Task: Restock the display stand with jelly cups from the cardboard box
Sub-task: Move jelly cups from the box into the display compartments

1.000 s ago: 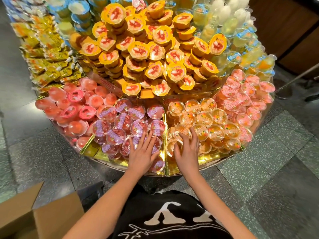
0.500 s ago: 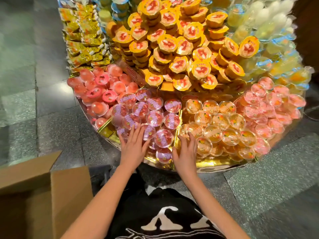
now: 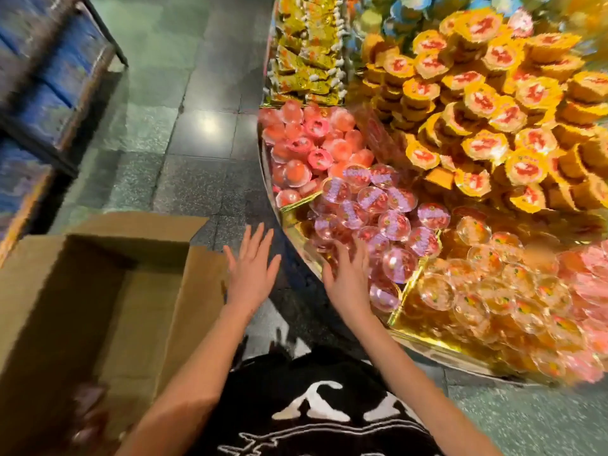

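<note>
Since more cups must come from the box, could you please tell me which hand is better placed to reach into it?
Probably the left hand: it hovers open beside the cardboard box, while the right hand is over the purple-lidded cups.

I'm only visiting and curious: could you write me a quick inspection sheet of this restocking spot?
Surface: round display stand, gold-trimmed compartments heaped with stock.
Job's things: purple-lidded jelly cups in the near compartment; open cardboard box on the floor at left, contents too blurred to tell.
Clutter: nothing seen.
Hands: left hand open, fingers spread, over the floor between box and stand; right hand open, fingers straight, at the purple-lidded cups.
Cables: nothing seen.
Surroundings: grey tiled floor; blue shelving far left; orange cups, pink cups and yellow packets in neighbouring sections.
</note>
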`<state>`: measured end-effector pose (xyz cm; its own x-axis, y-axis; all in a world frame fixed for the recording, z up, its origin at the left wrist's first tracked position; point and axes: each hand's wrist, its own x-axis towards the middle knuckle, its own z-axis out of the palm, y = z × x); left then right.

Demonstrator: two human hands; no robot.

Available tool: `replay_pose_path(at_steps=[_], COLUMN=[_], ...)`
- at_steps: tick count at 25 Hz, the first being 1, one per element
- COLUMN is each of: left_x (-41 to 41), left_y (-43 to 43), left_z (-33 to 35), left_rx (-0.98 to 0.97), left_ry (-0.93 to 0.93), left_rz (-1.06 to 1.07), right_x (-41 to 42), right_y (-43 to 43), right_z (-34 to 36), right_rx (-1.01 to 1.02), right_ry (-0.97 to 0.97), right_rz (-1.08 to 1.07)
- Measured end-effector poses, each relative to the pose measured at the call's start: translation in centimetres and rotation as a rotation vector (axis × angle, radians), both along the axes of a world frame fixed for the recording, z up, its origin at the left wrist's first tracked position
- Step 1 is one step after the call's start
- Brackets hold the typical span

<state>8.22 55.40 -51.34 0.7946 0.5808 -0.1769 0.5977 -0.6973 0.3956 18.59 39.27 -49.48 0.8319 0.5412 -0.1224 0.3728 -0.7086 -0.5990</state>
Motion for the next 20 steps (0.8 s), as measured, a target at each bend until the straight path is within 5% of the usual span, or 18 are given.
replay_pose_path(at_steps=[11,20], left_x=[-27.5,-34.2], left_y=[4.8,-0.5], left_z=[-3.8,-11.2], left_rx=[-0.101,-0.450], left_ry=[0.001,-0.104], left_rz=[0.874,1.687], right_x=[-20.1,-30.0], right_y=[18.1,26.3], right_z=[-2.2,-9.4], right_rx=[-0.167,-0.500], right_ry=[-0.021,0.058], right_rz=[0.909,1.477])
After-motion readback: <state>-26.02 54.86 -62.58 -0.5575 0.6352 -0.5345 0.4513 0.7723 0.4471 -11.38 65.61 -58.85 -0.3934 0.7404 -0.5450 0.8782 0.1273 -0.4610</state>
